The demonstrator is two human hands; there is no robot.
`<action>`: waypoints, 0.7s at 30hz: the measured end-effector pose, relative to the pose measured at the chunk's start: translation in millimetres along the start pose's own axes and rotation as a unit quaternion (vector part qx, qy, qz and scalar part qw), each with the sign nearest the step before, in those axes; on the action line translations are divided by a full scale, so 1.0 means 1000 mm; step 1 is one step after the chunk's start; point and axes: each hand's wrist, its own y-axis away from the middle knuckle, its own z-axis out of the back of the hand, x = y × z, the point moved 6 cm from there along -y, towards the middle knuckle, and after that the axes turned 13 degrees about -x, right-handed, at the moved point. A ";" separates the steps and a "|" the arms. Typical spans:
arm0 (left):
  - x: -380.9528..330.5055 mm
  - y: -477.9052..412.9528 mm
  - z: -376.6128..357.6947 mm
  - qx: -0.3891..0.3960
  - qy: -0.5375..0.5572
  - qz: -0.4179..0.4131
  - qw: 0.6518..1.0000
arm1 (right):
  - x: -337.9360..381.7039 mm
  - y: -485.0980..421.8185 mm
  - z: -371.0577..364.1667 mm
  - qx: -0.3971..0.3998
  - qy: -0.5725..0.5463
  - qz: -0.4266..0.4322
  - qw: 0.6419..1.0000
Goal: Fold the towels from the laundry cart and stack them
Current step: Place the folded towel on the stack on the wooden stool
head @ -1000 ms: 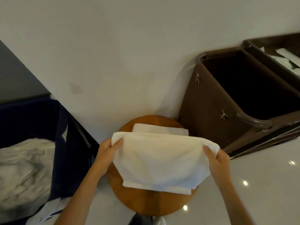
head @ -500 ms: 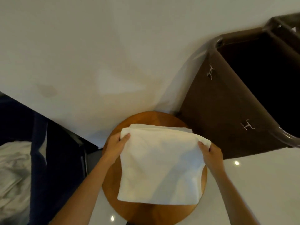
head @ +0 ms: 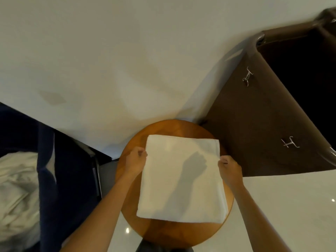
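A folded white towel [head: 181, 179] lies flat on a round wooden stool [head: 163, 233], squared up, hiding whatever is under it. My left hand [head: 135, 161] pinches the towel's left edge near the far corner. At the right edge my right hand [head: 230, 170] grips the towel the same way. The dark blue laundry cart [head: 54, 179] stands at the left, with crumpled white towels [head: 16, 193] inside it.
A brown fabric cart [head: 254, 128] with metal clips stands close to the stool's right, its inside dark. A white wall rises just behind the stool. Glossy white floor shows at the lower right and beneath the stool.
The towel has come down from being held above the stool to lying flat on it. My hands slid from the far corners to the side edges. The view tilted down and left.
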 end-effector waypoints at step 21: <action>0.169 0.269 0.084 -0.005 -0.012 0.142 0.990 | -0.015 0.227 -0.058 0.256 0.117 0.186 0.941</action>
